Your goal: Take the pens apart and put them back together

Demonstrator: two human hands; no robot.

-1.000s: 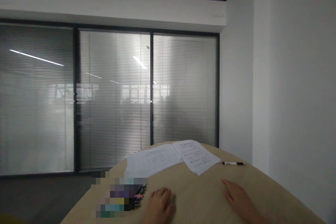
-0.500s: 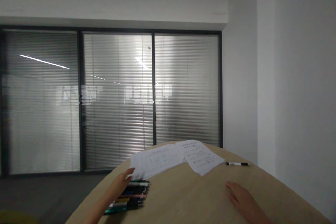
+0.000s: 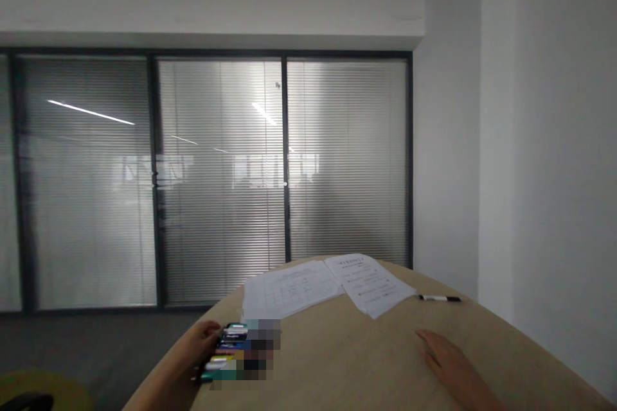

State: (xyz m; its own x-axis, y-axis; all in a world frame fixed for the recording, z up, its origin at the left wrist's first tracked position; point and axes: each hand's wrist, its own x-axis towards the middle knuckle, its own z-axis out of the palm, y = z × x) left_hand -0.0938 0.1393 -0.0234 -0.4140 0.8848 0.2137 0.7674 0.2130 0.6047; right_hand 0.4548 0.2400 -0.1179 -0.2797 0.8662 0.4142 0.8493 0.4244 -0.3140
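Several pens and markers (image 3: 231, 347) lie side by side in a row on the left part of the table, with mixed colours: green, white, black, blue and yellow. Their right ends are blurred out by a pixelated patch. My left hand (image 3: 202, 340) is at the left ends of the row, its fingers slightly bent and apart against the pens, not wrapped round any. On the bare tabletop to the right rests my right hand (image 3: 446, 359), fingers extended and holding nothing. Beyond it lies a single black-and-white marker (image 3: 439, 298).
Printed sheets of paper (image 3: 294, 289) and another sheet (image 3: 371, 289) lie at the far side of the round wooden table (image 3: 337, 359). Glass partitions with blinds (image 3: 222, 186) stand behind it, a white wall (image 3: 544, 173) at right. Something yellow (image 3: 62, 392) shows at lower left.
My left hand has drawn back leftward from above the pens to their left ends. The right hand stays about where it was. The view has shifted slightly.
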